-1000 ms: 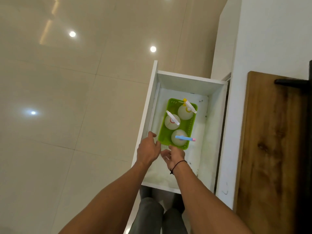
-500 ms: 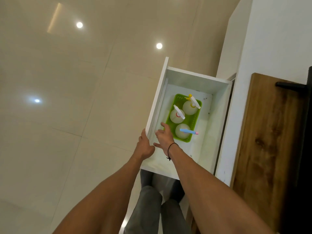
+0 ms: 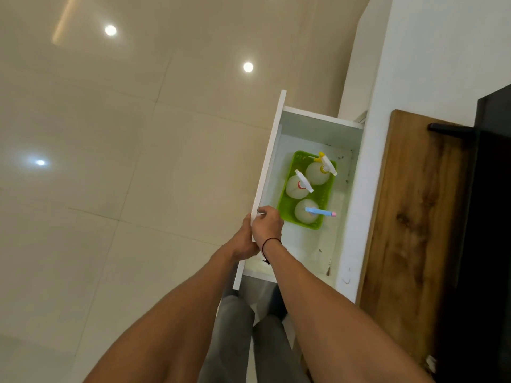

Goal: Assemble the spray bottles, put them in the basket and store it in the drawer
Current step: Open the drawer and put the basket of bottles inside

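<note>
The white drawer (image 3: 269, 156) stands pulled out over the floor. Inside it sits the green basket (image 3: 287, 199) with three white spray bottles standing in it: one with a yellow trigger (image 3: 318, 174), one with a red collar (image 3: 295, 189) and one with a blue trigger (image 3: 304, 214). My right hand (image 3: 266, 225) curls over the top edge of the drawer front, just left of the basket. My left hand (image 3: 244, 243) holds the outer face of the same panel, partly hidden under the right hand; its fingers are out of sight.
A white cabinet side (image 3: 356, 217) borders the drawer on the right, with a wooden top (image 3: 409, 217) and a black object (image 3: 492, 217) beyond it. My legs (image 3: 249, 341) stand below the drawer. Glossy beige floor tiles (image 3: 124, 175) fill the left.
My right hand left the basket's near end and moved left onto the drawer front. My left hand stayed at that panel, and the two hands now overlap there. The basket has not moved.
</note>
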The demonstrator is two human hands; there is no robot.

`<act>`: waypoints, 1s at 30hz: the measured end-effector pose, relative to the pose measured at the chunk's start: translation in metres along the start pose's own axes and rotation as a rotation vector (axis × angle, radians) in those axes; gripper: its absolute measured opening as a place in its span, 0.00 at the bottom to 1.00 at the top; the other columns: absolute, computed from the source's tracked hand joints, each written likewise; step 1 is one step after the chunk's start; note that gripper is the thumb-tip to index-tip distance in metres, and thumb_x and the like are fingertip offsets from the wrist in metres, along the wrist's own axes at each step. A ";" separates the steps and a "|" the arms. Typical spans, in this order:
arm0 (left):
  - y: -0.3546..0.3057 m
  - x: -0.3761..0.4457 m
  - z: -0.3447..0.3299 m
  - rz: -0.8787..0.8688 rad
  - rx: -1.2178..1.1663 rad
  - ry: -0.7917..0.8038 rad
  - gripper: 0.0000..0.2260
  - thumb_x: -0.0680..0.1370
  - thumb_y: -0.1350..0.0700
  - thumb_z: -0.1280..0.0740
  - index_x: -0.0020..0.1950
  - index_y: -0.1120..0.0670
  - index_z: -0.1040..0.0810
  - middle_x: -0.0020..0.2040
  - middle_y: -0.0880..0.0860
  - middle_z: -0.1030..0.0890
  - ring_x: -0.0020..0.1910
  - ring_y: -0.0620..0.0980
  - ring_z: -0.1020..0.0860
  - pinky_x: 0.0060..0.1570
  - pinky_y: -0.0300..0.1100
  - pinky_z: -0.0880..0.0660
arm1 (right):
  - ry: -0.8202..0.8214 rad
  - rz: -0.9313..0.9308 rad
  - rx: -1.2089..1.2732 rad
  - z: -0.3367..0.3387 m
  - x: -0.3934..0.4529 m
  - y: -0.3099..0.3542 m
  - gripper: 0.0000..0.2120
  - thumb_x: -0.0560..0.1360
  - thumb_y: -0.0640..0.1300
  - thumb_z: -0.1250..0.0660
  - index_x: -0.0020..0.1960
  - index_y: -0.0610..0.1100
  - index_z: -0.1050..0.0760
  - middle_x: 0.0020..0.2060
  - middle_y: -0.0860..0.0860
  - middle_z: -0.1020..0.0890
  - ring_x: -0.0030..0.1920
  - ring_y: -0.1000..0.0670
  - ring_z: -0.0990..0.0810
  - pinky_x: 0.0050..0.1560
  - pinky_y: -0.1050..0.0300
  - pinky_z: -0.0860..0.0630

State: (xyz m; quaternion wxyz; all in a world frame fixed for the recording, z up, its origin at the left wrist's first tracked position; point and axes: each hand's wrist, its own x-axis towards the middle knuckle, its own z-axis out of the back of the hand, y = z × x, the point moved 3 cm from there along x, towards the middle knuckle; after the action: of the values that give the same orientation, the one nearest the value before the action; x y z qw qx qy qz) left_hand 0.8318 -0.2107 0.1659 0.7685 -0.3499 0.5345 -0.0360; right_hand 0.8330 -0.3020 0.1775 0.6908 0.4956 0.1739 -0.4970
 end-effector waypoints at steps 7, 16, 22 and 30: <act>-0.029 -0.006 -0.046 0.014 -0.034 0.270 0.18 0.85 0.75 0.51 0.75 0.76 0.40 0.53 0.53 0.26 0.51 0.48 0.27 0.50 0.34 0.29 | 0.100 0.049 -0.205 0.029 0.001 -0.005 0.11 0.81 0.36 0.44 0.41 0.47 0.34 0.49 0.44 0.29 0.49 0.44 0.32 0.50 0.56 0.33; -0.072 0.001 -0.102 0.046 0.085 0.293 0.20 0.86 0.72 0.49 0.79 0.72 0.44 0.82 0.68 0.41 0.82 0.65 0.40 0.76 0.44 0.40 | 0.047 -0.106 -0.195 0.089 0.020 -0.028 0.17 0.82 0.40 0.42 0.69 0.36 0.30 0.66 0.42 0.23 0.65 0.40 0.22 0.62 0.48 0.23; -0.091 0.003 -0.143 0.050 0.029 0.287 0.21 0.88 0.65 0.45 0.81 0.65 0.42 0.83 0.62 0.38 0.83 0.58 0.39 0.80 0.44 0.42 | 0.003 -0.165 -0.149 0.129 0.028 -0.050 0.20 0.82 0.40 0.41 0.73 0.36 0.33 0.69 0.42 0.25 0.66 0.40 0.23 0.64 0.48 0.23; -0.109 -0.005 -0.163 0.093 -0.005 0.372 0.20 0.86 0.70 0.43 0.78 0.70 0.36 0.60 0.54 0.22 0.62 0.55 0.24 0.56 0.27 0.25 | 0.033 -0.201 -0.087 0.149 0.033 -0.068 0.22 0.83 0.40 0.43 0.76 0.37 0.35 0.72 0.42 0.26 0.70 0.40 0.25 0.61 0.54 0.27</act>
State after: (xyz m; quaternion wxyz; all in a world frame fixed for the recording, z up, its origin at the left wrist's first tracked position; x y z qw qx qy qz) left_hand 0.7269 -0.3723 0.2027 0.6564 -0.3140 0.6830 -0.0633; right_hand 0.7513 -0.4476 0.1855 0.6551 0.4534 0.2555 -0.5477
